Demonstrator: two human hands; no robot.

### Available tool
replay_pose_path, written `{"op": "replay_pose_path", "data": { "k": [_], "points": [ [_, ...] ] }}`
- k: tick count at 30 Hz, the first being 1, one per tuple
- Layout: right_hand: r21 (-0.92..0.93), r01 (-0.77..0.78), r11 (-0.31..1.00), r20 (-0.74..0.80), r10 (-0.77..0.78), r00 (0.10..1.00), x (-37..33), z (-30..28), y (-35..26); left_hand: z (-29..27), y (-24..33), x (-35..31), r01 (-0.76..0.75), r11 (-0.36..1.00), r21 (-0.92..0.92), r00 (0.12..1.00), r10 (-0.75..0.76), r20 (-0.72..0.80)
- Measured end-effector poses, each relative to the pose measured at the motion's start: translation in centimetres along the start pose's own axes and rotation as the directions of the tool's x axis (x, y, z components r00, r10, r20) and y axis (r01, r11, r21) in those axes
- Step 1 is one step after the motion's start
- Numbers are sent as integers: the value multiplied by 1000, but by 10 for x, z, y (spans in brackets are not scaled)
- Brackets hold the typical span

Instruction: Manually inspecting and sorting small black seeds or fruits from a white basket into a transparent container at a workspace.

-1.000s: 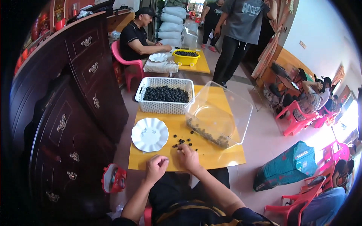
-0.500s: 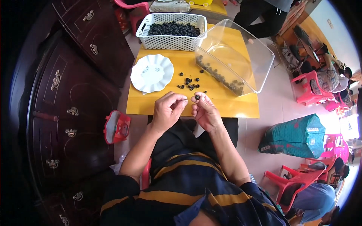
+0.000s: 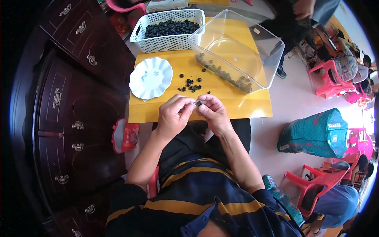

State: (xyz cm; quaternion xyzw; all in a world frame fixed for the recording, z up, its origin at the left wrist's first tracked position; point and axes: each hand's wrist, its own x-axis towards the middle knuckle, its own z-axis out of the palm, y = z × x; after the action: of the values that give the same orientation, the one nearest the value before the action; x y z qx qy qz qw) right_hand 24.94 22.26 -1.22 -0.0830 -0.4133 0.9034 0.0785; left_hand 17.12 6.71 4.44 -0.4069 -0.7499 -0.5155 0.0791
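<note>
Black and round, one berry (image 3: pixel 198 103) sits between the two hands, above the table (image 3: pixel 233 110) near its front edge, at the tips of the right hand (image 3: pixel 216 115) and just beside those of the left hand (image 3: pixel 173 115). The right thumb and curled fingers pinch it, close together with only the berry in between. The left thumb and forefinger are pressed nearly together beside it, on something slim that is too small to make out. Just beyond the fingertips, loose berries (image 3: pixel 192 87) lie on the yellow tabletop, most in a loose cluster and a few apart. To their left is a white plate (image 3: pixel 152 81) with a wavy rim and a faint pattern. At the far left of the table stands a white basket (image 3: pixel 169 44) with perforated walls, holding a broad heap of black berries. To its right, a clear box (image 3: pixel 241 47) holds a band of berries along its near left side; its corner overlaps the basket in view, and I cannot tell whether they touch. On the floor are a red bag (image 3: pixel 130 136) at left and a teal sack (image 3: pixel 312 136) at right.
</note>
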Motion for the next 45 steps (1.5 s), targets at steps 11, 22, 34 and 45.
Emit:
{"op": "replay_pose_path", "data": {
  "k": [11, 22, 34, 45],
  "points": [
    [-82, -95, 992, 78, 102, 992, -3, -3, -9, -3, 3, 3, -102, 991, 89, 990, 92, 103],
    [-112, 6, 994, 26, -3, 1000, -7, -2, -4, 3, -3, 0, -84, 990, 115, 995, 76, 71],
    [18, -133, 991, -16, 133, 991, -19, -16, 5, 2, 1, -1, 4, 999, 53, 974, -16, 227],
    [330, -231, 915, 58, 225, 973, -42, -52, 7, 29, -26, 19, 407, 910, -82, 850, -345, 398]
  ]
}}
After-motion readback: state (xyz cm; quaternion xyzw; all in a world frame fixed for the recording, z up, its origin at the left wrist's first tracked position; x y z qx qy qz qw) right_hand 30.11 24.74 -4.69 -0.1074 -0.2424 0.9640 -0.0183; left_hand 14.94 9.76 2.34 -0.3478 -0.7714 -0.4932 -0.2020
